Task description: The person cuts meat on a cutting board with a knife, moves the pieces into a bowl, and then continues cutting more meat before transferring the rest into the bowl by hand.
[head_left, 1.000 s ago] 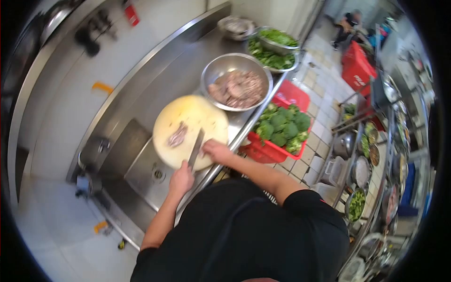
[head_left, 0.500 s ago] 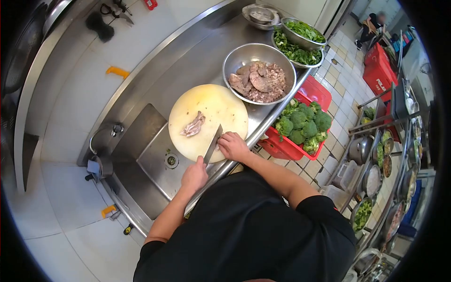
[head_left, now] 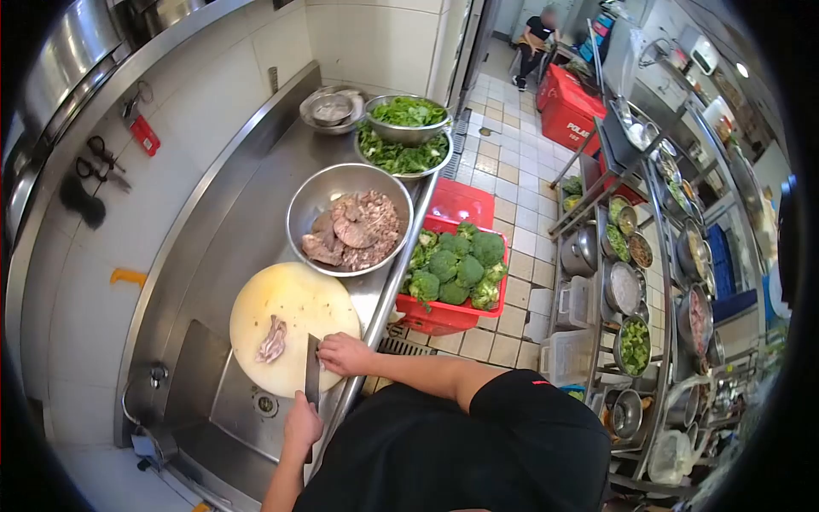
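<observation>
My left hand (head_left: 303, 424) is closed around the handle of a cleaver (head_left: 312, 373), its blade upright at the near right of a round cutting board (head_left: 256, 294). Right beside the blade, my right hand (head_left: 344, 354) rests on the board with its fingers curled and pressed together. A small pale bit shows under the fingertips, too hidden to name. Left of the blade lies a piece of pale pinkish meat (head_left: 272, 340). Beyond the board stands a steel bowl (head_left: 298, 189) filled with cooked-looking meat (head_left: 358, 224), both chopped and in larger pieces.
The board spans part of a steel sink (head_left: 192, 367). Bowls of leafy greens (head_left: 408, 112) stand at the counter's far end. A red crate (head_left: 435, 320) of broccoli (head_left: 456, 269) sits right of the counter. Farther right are shelves with food bowls (head_left: 631, 346). A person (head_left: 537, 43) sits at the back.
The view has swung to the right, so the counter and board appear farther left and lower. My hands keep the same hold at the cleaver and board.
</observation>
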Tool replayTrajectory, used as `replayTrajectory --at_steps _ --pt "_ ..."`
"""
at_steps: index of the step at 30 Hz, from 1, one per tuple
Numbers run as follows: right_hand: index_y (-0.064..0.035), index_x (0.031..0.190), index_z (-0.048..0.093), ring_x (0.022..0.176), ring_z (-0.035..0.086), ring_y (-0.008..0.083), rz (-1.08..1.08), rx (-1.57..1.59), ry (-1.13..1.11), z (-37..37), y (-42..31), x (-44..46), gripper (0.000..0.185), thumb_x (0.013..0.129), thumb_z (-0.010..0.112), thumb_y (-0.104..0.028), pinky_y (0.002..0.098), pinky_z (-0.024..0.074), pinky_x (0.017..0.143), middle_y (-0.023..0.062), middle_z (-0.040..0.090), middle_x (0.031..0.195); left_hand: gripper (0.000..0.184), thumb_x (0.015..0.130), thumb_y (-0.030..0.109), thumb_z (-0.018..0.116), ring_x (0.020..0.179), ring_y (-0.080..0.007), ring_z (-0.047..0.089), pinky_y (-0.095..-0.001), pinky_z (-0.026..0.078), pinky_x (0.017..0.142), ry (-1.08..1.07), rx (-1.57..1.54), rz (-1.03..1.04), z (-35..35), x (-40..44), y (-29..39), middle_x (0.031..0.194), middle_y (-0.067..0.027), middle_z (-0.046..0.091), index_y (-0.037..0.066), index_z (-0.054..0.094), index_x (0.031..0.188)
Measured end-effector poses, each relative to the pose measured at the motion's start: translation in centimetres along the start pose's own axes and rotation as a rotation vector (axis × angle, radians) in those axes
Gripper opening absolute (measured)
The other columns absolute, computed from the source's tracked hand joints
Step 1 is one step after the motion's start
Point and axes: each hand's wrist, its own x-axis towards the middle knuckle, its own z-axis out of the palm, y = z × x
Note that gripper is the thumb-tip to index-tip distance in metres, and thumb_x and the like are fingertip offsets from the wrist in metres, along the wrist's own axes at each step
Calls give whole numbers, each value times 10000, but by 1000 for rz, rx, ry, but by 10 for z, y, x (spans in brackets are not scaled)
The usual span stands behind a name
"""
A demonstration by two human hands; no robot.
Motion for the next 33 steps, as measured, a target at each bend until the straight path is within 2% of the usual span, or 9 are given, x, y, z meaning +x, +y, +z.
replayTrajectory --at_steps 4,8,11,17,20,23,26,29,33 --pt "-75 1018 678 1038 626 276 29 -10 -21 4 1 -3 193 875 693 -203 416 503 903 76 653 1072 393 1007 183 531 962 -559 662 -628 504 861 37 -81 14 9 26 11 979 -378 680 -28 415 1317" --pt "-80 1012 679 1041 625 269 25 -43 -94 0 -1 0 180 884 689 -207 406 497 902 64 655 1069 392 1010 194 528 956 -560 664 -637 498 857 -18 15 8 7 -2 -8 994 -385 677 -15 406 1318" --pt "-81 1038 673 1063 611 255 24 -13 -69 3 1 -1 211 893 659 -234 406 477 924 64 639 1032 391 1010 202 530 956 -559 666 -637 499 864 46 -55 -22 24 -14 -9 994 -384 678 -7 405 1316" --pt "-104 1031 664 1079 602 261 -28 -41 -41 4 4 -6 190 864 659 -193 395 467 934 52 629 1064 335 1008 222 550 951 -548 672 -617 514 857 100 -82 49 3 47 21 970 -367 685 10 443 1244" --pt "-116 984 649 1074 602 256 5 -37 -28 5 1 -5 138 859 645 -174 393 468 937 48 631 1066 318 1007 225 550 968 -541 672 -613 515 863 97 -82 36 -7 30 23 984 -367 685 5 465 1221" --pt "-122 1004 660 1082 604 254 4 -90 -81 8 4 -8 155 860 640 -176 393 468 938 41 635 1070 308 1008 227 549 984 -539 671 -612 515 870 51 -65 28 -20 5 19 999 -369 683 3 477 1207" --pt "-110 1071 690 1131 612 253 22 -89 -128 6 4 -7 280 794 646 -123 396 472 957 41 667 1123 322 1005 223 558 983 -547 667 -605 520 866 -2 -28 20 -25 -7 7 992 -381 677 -19 478 1201" --pt "-123 1042 683 1100 608 246 20 -76 -62 10 7 -8 191 863 639 -172 396 468 941 32 662 1075 307 1003 214 563 994 -545 666 -610 517 873 3 -43 17 -13 9 9 1005 -376 680 -9 480 1197" --pt "-121 1019 693 1092 609 236 25 -39 -39 12 10 -9 176 856 650 -172 393 467 936 19 670 1080 292 1008 204 562 995 -545 667 -616 514 879 -12 -60 -13 -13 11 16 1013 -365 684 2 475 1200"
